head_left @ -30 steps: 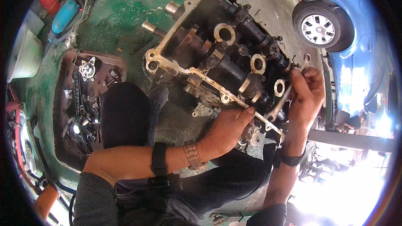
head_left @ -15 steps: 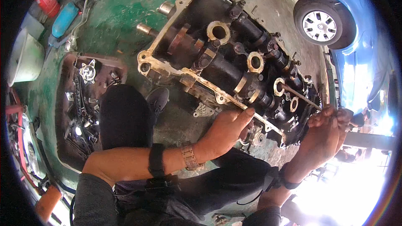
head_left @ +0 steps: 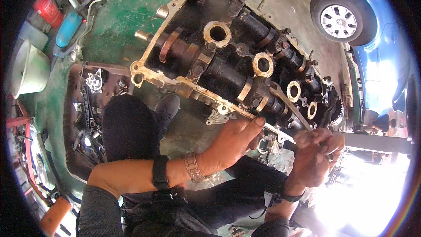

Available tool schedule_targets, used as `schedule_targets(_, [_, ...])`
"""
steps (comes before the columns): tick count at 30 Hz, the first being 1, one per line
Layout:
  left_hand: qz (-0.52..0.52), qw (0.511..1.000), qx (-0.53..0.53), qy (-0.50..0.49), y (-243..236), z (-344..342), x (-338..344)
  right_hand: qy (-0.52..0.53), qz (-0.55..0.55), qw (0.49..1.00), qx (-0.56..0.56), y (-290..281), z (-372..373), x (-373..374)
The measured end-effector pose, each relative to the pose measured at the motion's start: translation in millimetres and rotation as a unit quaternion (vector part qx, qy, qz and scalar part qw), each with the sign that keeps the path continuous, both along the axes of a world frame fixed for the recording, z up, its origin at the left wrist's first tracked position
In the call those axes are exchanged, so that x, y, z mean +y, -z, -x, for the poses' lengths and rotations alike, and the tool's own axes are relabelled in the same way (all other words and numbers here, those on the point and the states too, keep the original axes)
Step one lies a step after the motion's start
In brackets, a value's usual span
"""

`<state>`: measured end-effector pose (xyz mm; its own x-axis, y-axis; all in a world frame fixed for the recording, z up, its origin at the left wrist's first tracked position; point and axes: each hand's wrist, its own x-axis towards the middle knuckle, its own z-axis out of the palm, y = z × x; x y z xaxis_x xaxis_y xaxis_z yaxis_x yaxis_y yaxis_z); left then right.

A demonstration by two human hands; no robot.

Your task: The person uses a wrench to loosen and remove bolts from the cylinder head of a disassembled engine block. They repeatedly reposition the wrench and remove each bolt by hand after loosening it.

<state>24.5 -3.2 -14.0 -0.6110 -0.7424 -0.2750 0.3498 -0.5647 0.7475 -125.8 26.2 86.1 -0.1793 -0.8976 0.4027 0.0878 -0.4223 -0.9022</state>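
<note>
A dark, oily engine cylinder head (head_left: pixel 226 77) with camshafts and pale spark plug tube rings lies slantwise in front of me. My left hand (head_left: pixel 237 142) grips its near rim, thumb on top and fingers curled below. In my right hand (head_left: pixel 318 153), closed at the near right corner, is a long metal wrench (head_left: pixel 294 109). Its far end reaches over the near camshaft, beside a bearing cap. Whether that end sits on a bolt, I cannot tell.
A brown tray (head_left: pixel 69 136) with loose metal parts stands on the green floor at left, beside my knee. Behind it are a pale bucket (head_left: pixel 33 70), a blue bottle (head_left: pixel 69 30) and a red canister (head_left: pixel 48 9). A blue car (head_left: pixel 379 57) stands at far right.
My right hand has moved left and nearer, and the wrench's tip has shifted left from a ring to the near camshaft's cap. My left hand keeps its hold on the rim.
</note>
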Motion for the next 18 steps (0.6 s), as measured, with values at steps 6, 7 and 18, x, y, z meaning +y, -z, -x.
schedule_targets(6, [-0.043, 0.999, 0.023, 0.010, -0.1, -0.4, 2.3, 0.014, -0.014, 0.997, 0.078, 12.5, -0.5, 7.9])
schedule_targets(7, [-0.049, 0.998, 0.024, 0.011, 0.2, 0.8, 3.1, -0.004, -0.011, 0.998, 0.061, 13.6, 2.2, 8.0])
schedule_targets(18, [-0.055, 0.998, 0.036, -0.003, -0.9, 1.7, 4.3, 0.002, 0.002, 0.994, 0.109, 22.9, 11.3, 7.8])
